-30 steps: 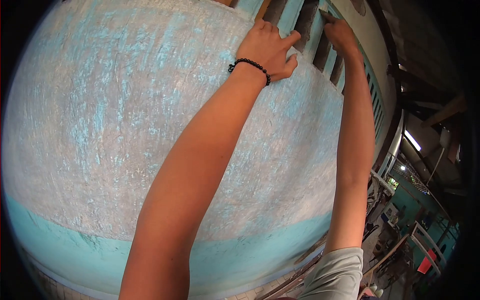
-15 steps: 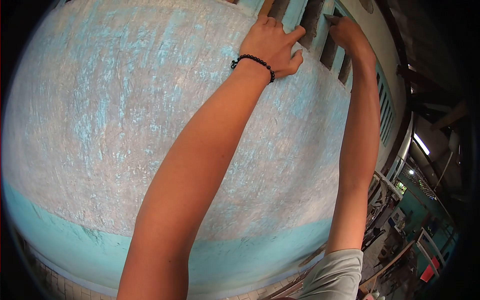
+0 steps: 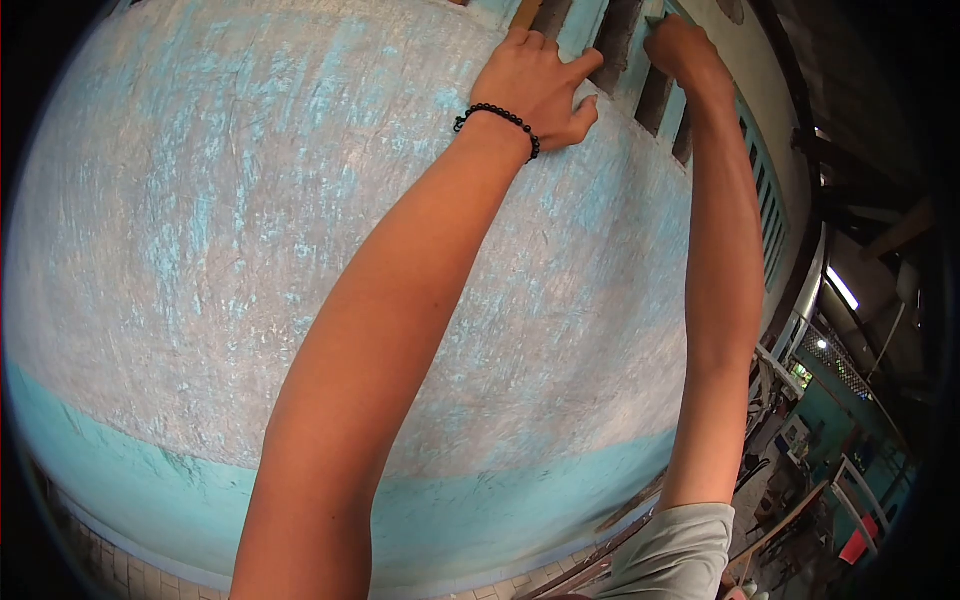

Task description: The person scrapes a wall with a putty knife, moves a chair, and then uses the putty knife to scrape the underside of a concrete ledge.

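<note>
Both arms reach up a rough wall [image 3: 250, 250] of worn grey and pale blue paint. My left hand [image 3: 535, 85], with a black bead bracelet [image 3: 508, 117] at the wrist, rests on the wall's top edge below the slatted opening [image 3: 620, 50]. Its thumb and index finger are spread, and nothing shows between them. Farther right, my right hand [image 3: 677, 50] is at the slats with curled fingers. A small, dark, pointed thing sticks out at its fingertips, too little of it visible to name.
A turquoise band [image 3: 480, 510] runs along the wall's base above a tiled floor. More slats [image 3: 770, 215] continue at the right. Beyond them are a wooden frame, a red object [image 3: 858, 540] and assorted clutter under a dark roof.
My right hand has shifted slightly up and left along the slats, its forearm a little to the right. My left hand appears slightly farther left, still on the wall's edge.
</note>
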Motion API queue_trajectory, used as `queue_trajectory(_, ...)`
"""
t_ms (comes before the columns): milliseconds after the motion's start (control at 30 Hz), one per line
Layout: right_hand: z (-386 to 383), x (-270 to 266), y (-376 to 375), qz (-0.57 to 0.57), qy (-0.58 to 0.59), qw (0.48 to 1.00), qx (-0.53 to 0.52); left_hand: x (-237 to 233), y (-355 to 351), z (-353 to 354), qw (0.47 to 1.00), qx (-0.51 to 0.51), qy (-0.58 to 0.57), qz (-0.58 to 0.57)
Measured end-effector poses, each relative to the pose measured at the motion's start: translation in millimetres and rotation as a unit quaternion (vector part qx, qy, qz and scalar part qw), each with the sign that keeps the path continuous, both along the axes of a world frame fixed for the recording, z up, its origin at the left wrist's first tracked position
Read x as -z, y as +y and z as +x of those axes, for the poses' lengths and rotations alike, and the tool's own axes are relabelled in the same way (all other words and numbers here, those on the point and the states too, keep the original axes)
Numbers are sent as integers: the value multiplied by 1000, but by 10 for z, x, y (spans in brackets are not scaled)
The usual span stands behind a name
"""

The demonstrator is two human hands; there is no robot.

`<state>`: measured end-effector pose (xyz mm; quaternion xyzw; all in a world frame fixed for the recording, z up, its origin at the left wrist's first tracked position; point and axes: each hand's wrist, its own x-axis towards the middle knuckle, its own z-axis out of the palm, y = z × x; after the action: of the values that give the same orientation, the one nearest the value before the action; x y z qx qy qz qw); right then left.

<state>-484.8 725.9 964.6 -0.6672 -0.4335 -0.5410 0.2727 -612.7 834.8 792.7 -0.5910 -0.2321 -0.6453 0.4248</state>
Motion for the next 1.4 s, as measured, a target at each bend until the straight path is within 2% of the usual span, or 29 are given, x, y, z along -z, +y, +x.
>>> queue_trajectory(67,49,-127,71,-3,36,999,-13,-15,54,14,999,23,-5,44)
queue_trajectory(100,116,-150,67,-6,17,999,-40,-21,83,8,997,34,-9,65)
queue_trajectory(200,218,-34,-47,-9,-25,994,-105,8,-25,-18,1000,-12,3,-10)
queue_trajectory(267,348,-26,-52,0,-37,991,-126,-14,-72,-56,999,-3,12,-31)
queue_trajectory(367,375,-137,27,-9,-28,994,-101,-24,-9,17,1000,7,2,-13)
queue_trajectory(467,89,107,-90,22,56,989,-136,-3,-3,13,1000,-8,-1,4)
queue_trajectory(567,334,8,-64,-8,31,989,-145,-2,-10,2,1000,-7,2,-1)
queue_trajectory(667,485,49,-213,-92,57,975,-195,-9,-30,-24,1000,-6,-1,-15)
queue_trajectory(767,819,2,7,-29,-10,958,-286,17,-103,-13,999,18,18,-22)
queue_trajectory(867,737,56,38,-17,-1,954,-301,9,-203,-142,995,51,67,-48)
queue_trajectory(900,148,421,-292,-28,127,949,-287,3,-187,-130,996,49,64,-43)
queue_trajectory(1000,67,533,-337,-15,135,937,-323,16,-217,-120,995,54,63,-54)
queue_trajectory(1100,85,598,-338,-5,162,951,-263,-4,-220,-125,995,55,58,-51)
queue_trajectory(1200,690,333,-91,-42,34,954,-295,25,-211,-124,996,42,58,-51)
queue_trajectory(1300,747,184,0,-14,26,943,-331,23,-177,-100,999,22,29,-21)
queue_trajectory(1400,308,258,-216,-9,160,928,-337,-15,23,38,999,-2,-21,30)
